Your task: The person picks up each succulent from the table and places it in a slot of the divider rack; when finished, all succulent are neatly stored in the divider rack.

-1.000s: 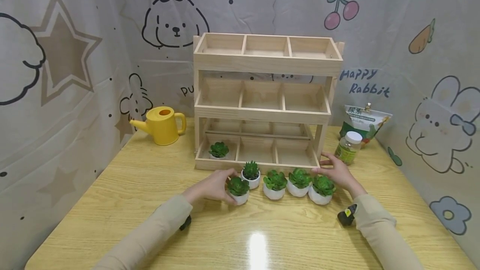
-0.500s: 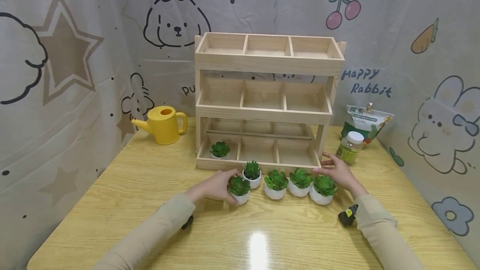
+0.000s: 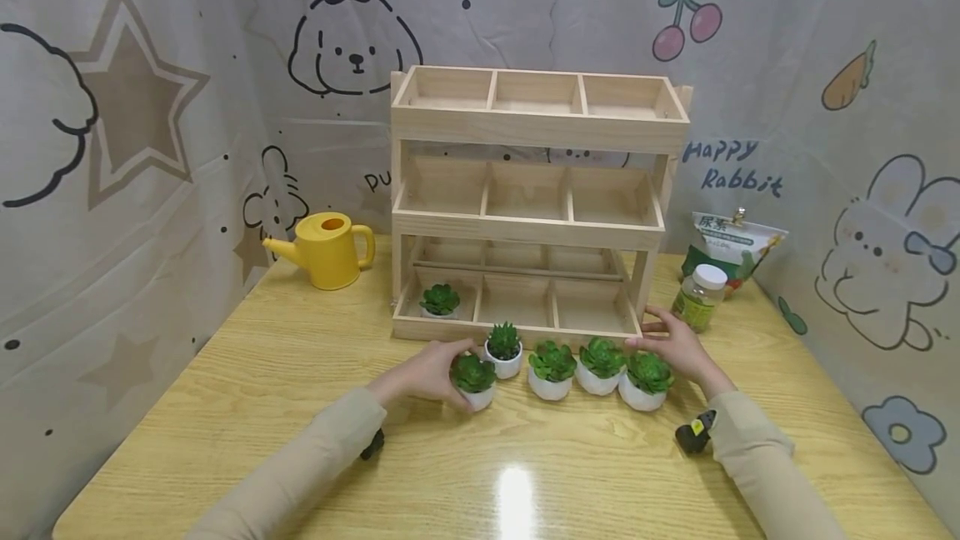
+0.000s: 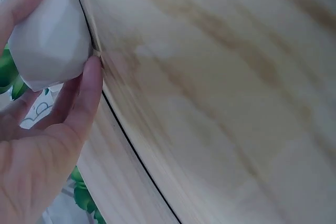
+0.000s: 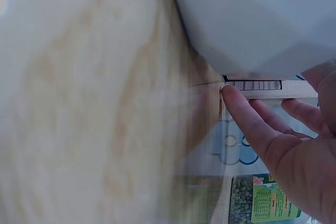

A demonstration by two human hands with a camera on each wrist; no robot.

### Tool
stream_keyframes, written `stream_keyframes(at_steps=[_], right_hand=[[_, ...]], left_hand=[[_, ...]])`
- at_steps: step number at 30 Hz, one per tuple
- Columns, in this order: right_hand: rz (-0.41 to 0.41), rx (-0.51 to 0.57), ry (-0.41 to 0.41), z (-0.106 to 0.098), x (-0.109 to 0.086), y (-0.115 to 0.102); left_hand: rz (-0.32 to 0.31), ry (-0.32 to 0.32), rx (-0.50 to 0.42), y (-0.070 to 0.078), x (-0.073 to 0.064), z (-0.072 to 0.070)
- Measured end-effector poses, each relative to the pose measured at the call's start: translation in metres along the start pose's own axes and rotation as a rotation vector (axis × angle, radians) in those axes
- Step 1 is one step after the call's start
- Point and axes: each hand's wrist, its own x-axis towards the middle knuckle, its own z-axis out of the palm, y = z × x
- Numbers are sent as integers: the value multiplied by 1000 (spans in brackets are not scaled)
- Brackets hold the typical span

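Observation:
In the head view my left hand (image 3: 432,373) pinches the small white pot of a leafy artificial succulent (image 3: 473,375); in the left wrist view thumb and fingers hold the faceted white pot (image 4: 51,38), low at the tabletop. Just behind it stands a spiky potted succulent (image 3: 503,348). My right hand (image 3: 675,347) reaches to the right end of the wooden shelf's bottom tier (image 3: 517,332), beside the rightmost potted succulent (image 3: 647,377). The right wrist view shows its fingers (image 5: 252,124) extended along the barcoded side of the shelf, the thumb near a white pot.
Two more potted succulents, one a leafy plant (image 3: 551,369), the other a similar plant (image 3: 599,363), line the front. Another succulent (image 3: 439,300) occupies the bottom left compartment. A yellow watering can (image 3: 330,252) stands left; a lidded jar (image 3: 699,298) and a printed bag (image 3: 731,244) stand right.
The potted succulent in my left hand has shifted slightly left, away from the spiky one. My right hand stays at the shelf's end.

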Motion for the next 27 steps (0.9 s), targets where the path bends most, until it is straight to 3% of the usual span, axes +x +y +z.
stream_keyframes(at_steps=[12, 17, 27], right_hand=[[2, 4, 1, 0, 0, 0], [3, 3, 3, 0, -1, 0], [4, 6, -1, 0, 0, 1]], left_hand=[[25, 8, -20, -3, -5, -3], [3, 22, -52, -6, -9, -7], [4, 107, -69, -12, -13, -17]])
